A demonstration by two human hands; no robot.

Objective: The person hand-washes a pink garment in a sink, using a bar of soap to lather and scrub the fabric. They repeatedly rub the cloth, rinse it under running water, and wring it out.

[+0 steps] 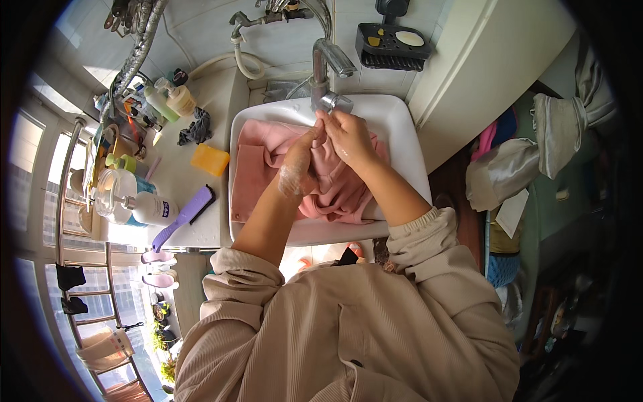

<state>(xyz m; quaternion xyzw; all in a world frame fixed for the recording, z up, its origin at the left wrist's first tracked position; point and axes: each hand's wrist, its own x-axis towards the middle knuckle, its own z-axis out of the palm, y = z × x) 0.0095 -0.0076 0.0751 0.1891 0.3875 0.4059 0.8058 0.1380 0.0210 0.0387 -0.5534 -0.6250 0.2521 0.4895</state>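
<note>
A pink garment (251,176) of thick cloth lies bunched across the white washbasin (409,166). Over its middle, my left hand (300,163) and my right hand (347,134) meet at the fingertips, just below the chrome tap's knob (337,102). A fold of the garment rises between them, and both hands grip it; my fingers are partly hidden. White lather coats my left wrist, with a small spot on the right hand. The tap's spout (339,63) stands above the hands, and no running water shows.
On the counter (176,171) at the left are a yellow soap bar (210,159), a purple-handled brush (186,216), a dark crumpled cloth (196,125), a white pump bottle (154,208) and several more bottles. A black soap holder (392,42) hangs on the tiles. A pale panel (482,75) edges the right side.
</note>
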